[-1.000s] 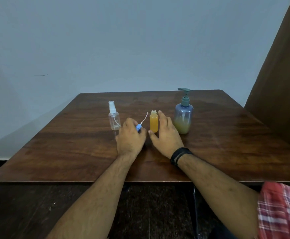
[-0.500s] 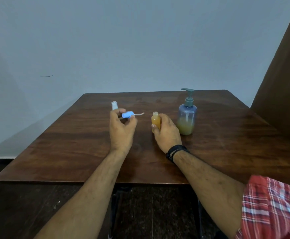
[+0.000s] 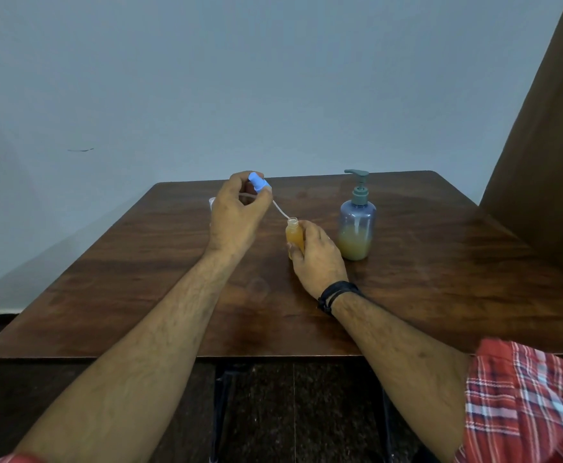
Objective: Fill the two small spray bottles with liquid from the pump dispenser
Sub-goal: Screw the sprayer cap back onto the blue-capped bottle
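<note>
My right hand grips a small uncapped spray bottle full of orange liquid, upright on the table. My left hand pinches its blue spray cap above and to the left, and the cap's thin white tube slants down with its tip at the bottle's mouth. The second small spray bottle, clear with a white top, is almost wholly hidden behind my left hand. The pump dispenser, bluish with a grey-green pump, stands right of the orange bottle, about a third full of yellowish liquid.
The wooden table stands against a pale wall, with a brown panel rising at its right side. My forearms cross the table's near edge.
My left hand has lifted the blue cap higher and turned it, bringing the tube's tip over the orange bottle's mouth. My right hand keeps its hold on the bottle.
</note>
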